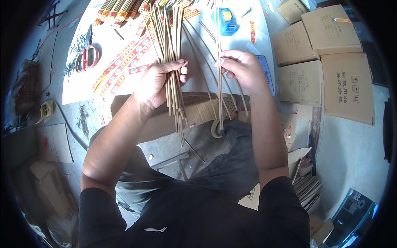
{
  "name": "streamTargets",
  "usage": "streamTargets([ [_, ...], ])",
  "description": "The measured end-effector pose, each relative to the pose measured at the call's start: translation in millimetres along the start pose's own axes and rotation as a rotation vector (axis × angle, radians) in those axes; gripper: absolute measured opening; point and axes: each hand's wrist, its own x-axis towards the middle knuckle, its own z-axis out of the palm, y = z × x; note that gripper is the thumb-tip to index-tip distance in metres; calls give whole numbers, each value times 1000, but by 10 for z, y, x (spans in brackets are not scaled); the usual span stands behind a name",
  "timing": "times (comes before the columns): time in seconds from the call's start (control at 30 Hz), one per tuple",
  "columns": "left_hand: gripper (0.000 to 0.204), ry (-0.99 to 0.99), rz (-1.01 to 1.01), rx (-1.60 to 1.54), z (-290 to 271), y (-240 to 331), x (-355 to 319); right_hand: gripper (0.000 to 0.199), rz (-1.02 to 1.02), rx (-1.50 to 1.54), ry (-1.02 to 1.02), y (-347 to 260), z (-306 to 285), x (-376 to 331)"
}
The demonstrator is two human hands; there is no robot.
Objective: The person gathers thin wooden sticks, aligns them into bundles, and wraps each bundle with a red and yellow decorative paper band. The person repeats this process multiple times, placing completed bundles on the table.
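Observation:
My left hand (155,80) is closed around a loose bunch of thin brown incense sticks (173,37), held upright over the table's near edge with uneven lower ends. To its right, my right hand (245,70) pinches a few incense sticks (220,95) between thumb and fingers. Several loose sticks (204,78) lie between the hands, reaching past the table edge. Red and yellow printed paper strips (120,62) lie left of the bunch. Banded stick bundles (118,11) rest at the far left of the white table (76,94).
Red-handled scissors (87,56) lie at the table's left. A blue tape dispenser (228,25) stands beyond my right hand, with a phone (265,74) beside that wrist. Cardboard boxes (347,80) crowd the right side. An open carton (157,126) sits below the table edge.

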Motion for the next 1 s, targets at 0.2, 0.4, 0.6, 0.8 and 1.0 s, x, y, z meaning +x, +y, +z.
streamTargets([
  [0.2, 10, -75, -27, -133, -15, 47, 8, 14, 8, 15, -36, -25, 90, -18],
  [0.4, 7, -126, 21, -152, 106, -19, -167, 12, -28, 26, -80, 14, 186, -4],
  [0.6, 14, -67, 146, 11, 226, -81, -521, 25, -107, 8, -39, 53, 343, 18],
  [0.8, 14, -146, 359, 43, 107, 247, -624, 19, -131, -4, -81, -31, 533, 18],
  [1.0, 18, -230, 527, -2, -52, 615, -622, 27, -206, -48, -172, 189, 1020, -59],
])
